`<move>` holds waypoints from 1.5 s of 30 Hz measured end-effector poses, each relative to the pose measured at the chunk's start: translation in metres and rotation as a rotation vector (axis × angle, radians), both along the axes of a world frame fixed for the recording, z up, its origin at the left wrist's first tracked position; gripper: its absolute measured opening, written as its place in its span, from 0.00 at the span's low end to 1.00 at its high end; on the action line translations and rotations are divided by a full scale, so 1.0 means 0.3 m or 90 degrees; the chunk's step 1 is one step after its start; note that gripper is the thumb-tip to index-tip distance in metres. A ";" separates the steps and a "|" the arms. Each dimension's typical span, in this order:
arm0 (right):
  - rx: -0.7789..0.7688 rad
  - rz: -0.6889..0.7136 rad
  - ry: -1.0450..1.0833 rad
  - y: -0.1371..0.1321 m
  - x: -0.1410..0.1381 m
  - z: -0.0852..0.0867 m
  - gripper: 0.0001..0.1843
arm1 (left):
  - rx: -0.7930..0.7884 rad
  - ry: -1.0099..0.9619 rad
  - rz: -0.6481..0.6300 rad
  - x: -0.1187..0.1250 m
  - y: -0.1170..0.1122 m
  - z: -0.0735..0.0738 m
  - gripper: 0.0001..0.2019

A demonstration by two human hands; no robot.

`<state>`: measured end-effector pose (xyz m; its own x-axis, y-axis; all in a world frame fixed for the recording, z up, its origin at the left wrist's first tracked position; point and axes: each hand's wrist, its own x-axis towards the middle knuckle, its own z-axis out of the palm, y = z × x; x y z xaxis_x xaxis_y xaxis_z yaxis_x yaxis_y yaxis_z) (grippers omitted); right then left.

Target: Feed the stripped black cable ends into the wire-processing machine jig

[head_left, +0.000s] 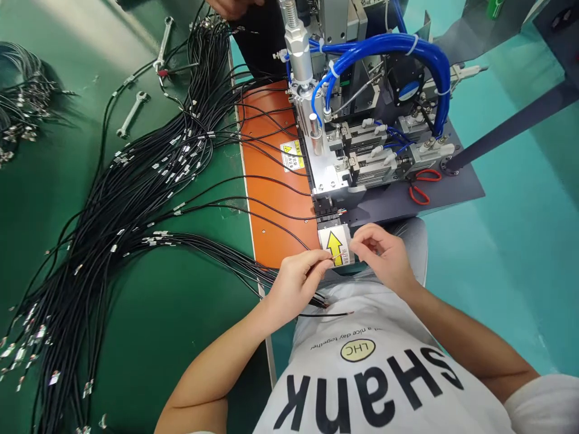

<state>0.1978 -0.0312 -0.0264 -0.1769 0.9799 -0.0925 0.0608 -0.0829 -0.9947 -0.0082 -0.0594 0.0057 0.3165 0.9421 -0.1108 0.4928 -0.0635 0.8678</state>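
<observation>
My left hand (299,282) is closed in a pinch on a black cable (289,232), whose thin stripped wires (337,257) stick out past the fingertips. Just to the right, my right hand (383,254) has thumb and fingers pressed together close to those wires; whatever it may hold is too small to make out. Both hands hover over a white label with a yellow arrow (335,242) at the near end of the machine. Beyond it, another cable sits in a black clamp block (326,210) with its coloured wire ends showing.
A machine with blue air hoses (384,45) rises ahead, beside an orange plate (271,238). A large bundle of black cables (136,181) covers the green table (181,355). Two wrenches (132,114) lie at the back left, red-handled scissors (420,185) at right. Another person's hand (233,7) shows at top.
</observation>
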 end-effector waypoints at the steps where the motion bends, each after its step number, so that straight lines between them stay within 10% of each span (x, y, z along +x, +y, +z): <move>1: -0.058 0.049 0.032 0.003 0.006 -0.004 0.07 | -0.003 -0.003 0.004 0.000 0.000 -0.001 0.09; 14: -0.223 0.160 0.133 0.010 -0.004 -0.039 0.11 | 0.027 -0.020 0.033 0.002 -0.014 -0.022 0.07; 29: -0.003 0.157 0.020 -0.011 -0.010 0.017 0.05 | 0.062 -0.098 0.059 0.021 -0.023 -0.019 0.08; 45: 0.046 0.124 -0.016 -0.060 -0.057 0.019 0.06 | -0.197 -0.368 0.185 0.027 -0.004 -0.021 0.07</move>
<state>0.1806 -0.0492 -0.0207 -0.3625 0.9315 -0.0301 0.0939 0.0044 -0.9956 0.0001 -0.0605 -0.0005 0.1457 0.9497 -0.2771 -0.0912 0.2918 0.9521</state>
